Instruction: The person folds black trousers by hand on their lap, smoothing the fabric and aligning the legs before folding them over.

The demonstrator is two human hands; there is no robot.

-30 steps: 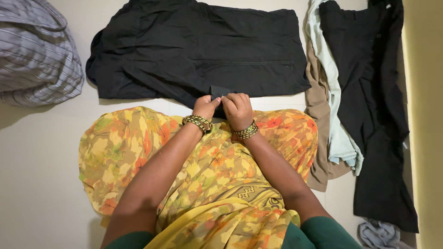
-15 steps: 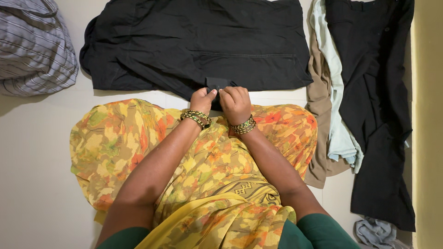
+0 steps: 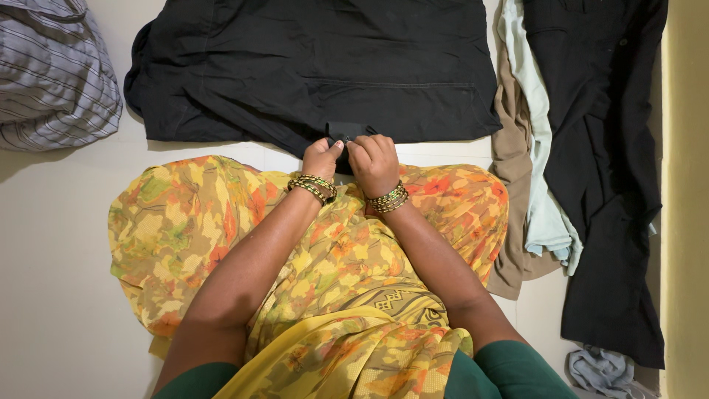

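Black folded cloth garment (image 3: 317, 70), wide and creased, lies spread flat on the pale tiled floor (image 3: 59, 244) just beyond the knees of a seated person, seen from above by a camera on that person's head. Its near edge runs straight in front of both hands, and a small dark corner of the fabric sticks out toward the person at that edge. The left hand (image 3: 321, 157) and the right hand (image 3: 374, 164) sit side by side, nearly touching, right at this corner. Fingers of both hands are curled and pinched on the little flap of black fabric, thumbs pressed toward the fingertips, so each hand is closed on the cloth. The rest of the garment stretches away from the hands to the left, to the right and toward the top of the view.

Each wrist wears a stack of green and gold bangles (image 3: 313, 186). Both forearms reach forward over a yellow and orange flower-printed draped cloth (image 3: 199, 229) covering the person's lap.

A grey striped bundle of fabric (image 3: 52, 74) rests at the upper left, well apart from the hands. On the right lie a tan cloth (image 3: 513, 177), a pale green cloth (image 3: 543, 185) laid over it, and a long black garment (image 3: 605, 170) beside them.
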